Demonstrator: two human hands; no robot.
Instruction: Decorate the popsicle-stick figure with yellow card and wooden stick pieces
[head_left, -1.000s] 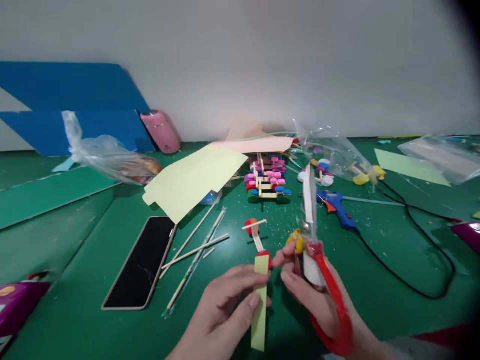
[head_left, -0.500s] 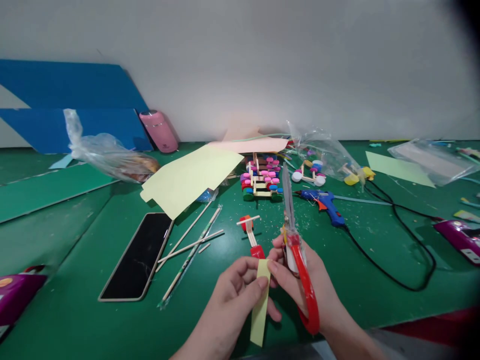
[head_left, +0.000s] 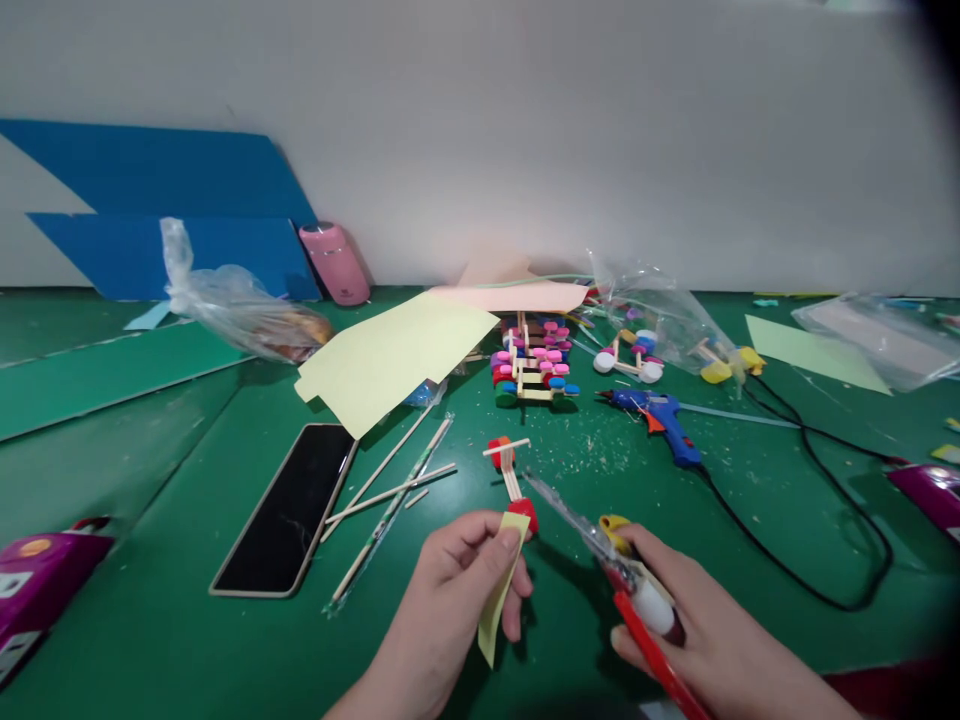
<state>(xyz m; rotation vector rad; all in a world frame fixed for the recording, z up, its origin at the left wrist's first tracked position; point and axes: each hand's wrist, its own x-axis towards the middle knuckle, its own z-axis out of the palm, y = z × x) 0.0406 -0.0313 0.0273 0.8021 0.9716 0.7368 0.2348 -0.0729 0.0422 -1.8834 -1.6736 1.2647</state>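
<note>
A pale yellow paper strip [head_left: 493,622] is pinched between the thumb and fingers of my left hand [head_left: 442,610]. Just beyond its top end, on the green table, lies a small stick frame [head_left: 511,480] with red round pieces. My right hand [head_left: 709,625] is closed on red-handled scissors [head_left: 589,537], their blades pointing up and left toward that frame. Beside the scissors, the same hand also has a small piece with yellow and white round parts, partly hidden by the fingers. The blades are apart from the strip.
A blue glue gun [head_left: 660,420] with a black cord lies to the right. At left are a phone [head_left: 289,510] and wooden sticks [head_left: 397,490]. Farther back sit a yellow paper sheet [head_left: 397,350], stacked wheeled stick models [head_left: 532,365] and a pink bottle [head_left: 336,265].
My right hand has moved away from the strip to the right, with the scissors tilting from upright to leftward. My left hand keeps the strip and has shifted slightly left.
</note>
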